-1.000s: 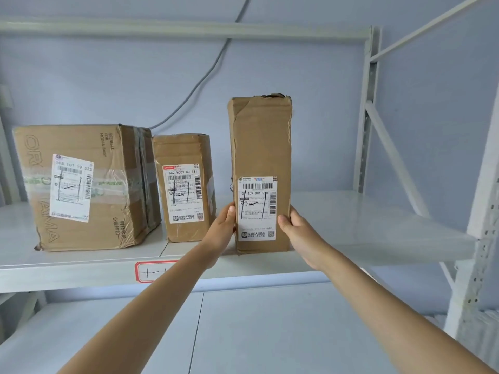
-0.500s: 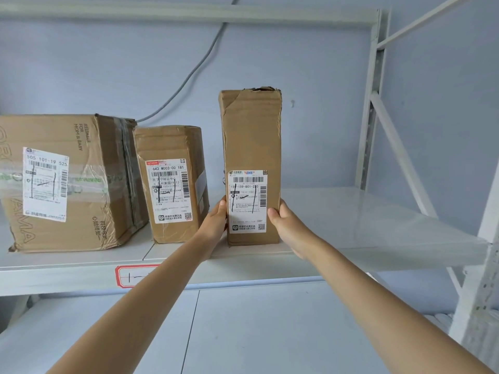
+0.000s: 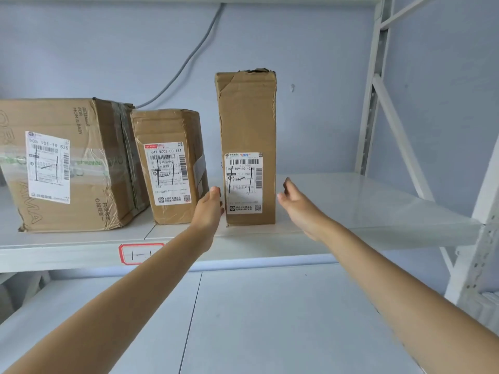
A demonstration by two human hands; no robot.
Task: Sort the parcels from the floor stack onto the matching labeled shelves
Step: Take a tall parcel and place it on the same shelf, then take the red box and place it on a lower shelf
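Fingers (image 3: 283, 188) of both hands, clasping the tall parcel (image 3: 247, 125) a moment ago, are now released at its three and nine o'clock; it stands shelved, so another parcel comes next.

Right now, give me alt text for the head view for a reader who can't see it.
Both hands, left hand and right hand, hover open either side of a tall parcel standing upright on the white shelf. Two more parcels, a medium parcel and a large box, stand to its left.
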